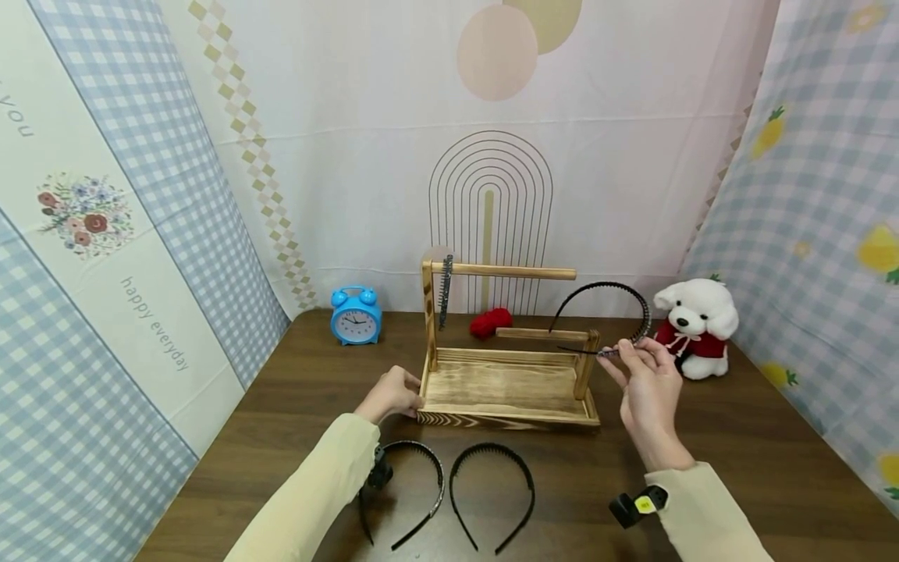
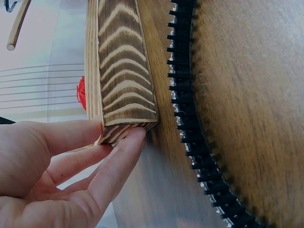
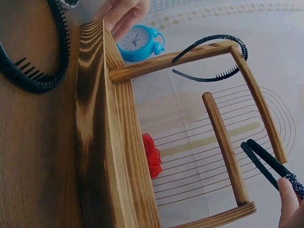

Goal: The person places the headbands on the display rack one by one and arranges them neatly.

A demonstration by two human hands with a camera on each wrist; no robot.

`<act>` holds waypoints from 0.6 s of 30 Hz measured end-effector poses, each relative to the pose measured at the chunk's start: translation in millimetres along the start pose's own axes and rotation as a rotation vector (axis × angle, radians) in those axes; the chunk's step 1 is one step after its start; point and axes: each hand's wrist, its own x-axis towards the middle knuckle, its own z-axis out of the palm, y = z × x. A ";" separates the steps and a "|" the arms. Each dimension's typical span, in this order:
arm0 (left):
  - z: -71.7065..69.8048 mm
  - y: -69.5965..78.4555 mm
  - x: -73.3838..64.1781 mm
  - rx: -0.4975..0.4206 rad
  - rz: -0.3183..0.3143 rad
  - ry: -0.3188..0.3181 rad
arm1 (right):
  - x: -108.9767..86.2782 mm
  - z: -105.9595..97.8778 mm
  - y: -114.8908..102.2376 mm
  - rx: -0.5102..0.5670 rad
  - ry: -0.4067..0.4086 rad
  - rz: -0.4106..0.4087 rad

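A wooden rack (image 1: 509, 419) with a shallow tray base, a tall upper bar (image 1: 509, 272) and a lower bar (image 1: 541, 334) stands mid-table. My left hand (image 1: 393, 393) grips the tray's left end, thumb at the rim and fingertips on the outer face (image 2: 128, 107). Between thumb and fingers, my right hand (image 1: 649, 390) pinches a black toothed headband (image 1: 609, 284) by its glittery part. Its two ends point left, close by the lower bar's post. Another headband (image 1: 445, 293) hangs on the upper bar near the left post.
Two black headbands lie in front of the rack, one glittery (image 1: 441, 478) beside my left sleeve, one plain (image 1: 492, 447). Behind the rack is a red yarn bundle (image 1: 492, 321). A blue alarm clock (image 1: 356, 324) stands back left, a white plush dog (image 1: 705, 316) back right.
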 end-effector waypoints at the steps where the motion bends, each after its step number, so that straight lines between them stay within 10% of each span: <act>1: 0.0 0.2 -0.1 0.001 -0.002 -0.001 | 0.5 0.2 0.2 0.003 0.000 0.001; 18: 0.0 2.0 -3.0 -0.009 -0.003 -0.003 | 3.3 13.2 6.7 -0.015 -0.021 -0.034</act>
